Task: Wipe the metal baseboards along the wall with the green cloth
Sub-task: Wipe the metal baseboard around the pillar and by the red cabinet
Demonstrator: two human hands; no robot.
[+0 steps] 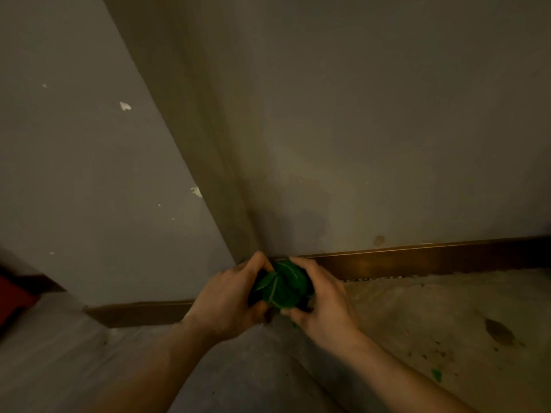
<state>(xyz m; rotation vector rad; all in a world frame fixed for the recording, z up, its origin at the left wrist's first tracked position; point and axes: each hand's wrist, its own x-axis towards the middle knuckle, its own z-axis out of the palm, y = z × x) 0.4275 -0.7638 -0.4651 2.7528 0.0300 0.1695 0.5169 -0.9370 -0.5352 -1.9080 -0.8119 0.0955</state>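
A red object (13,296) sits at the far left edge, partly cut off; its identity cannot be determined. Next to it, the left wall (74,174) shows several white chips in the paint. A dark metal baseboard (140,314) runs along the bottom of this wall toward an outward corner.

At the corner, the left hand (226,299) and the right hand (322,299) together grasp the green cloth (280,287), which is bunched into a ball between them. The fingers of both hands curl around the cloth. The cloth is held just in front of the corner, at baseboard height; contact with the metal cannot be confirmed.

To the right, a second baseboard section (432,259) runs along the right wall (387,129). The floor (417,323) below it carries a dark stain (499,330) and a small green scrap (436,375).
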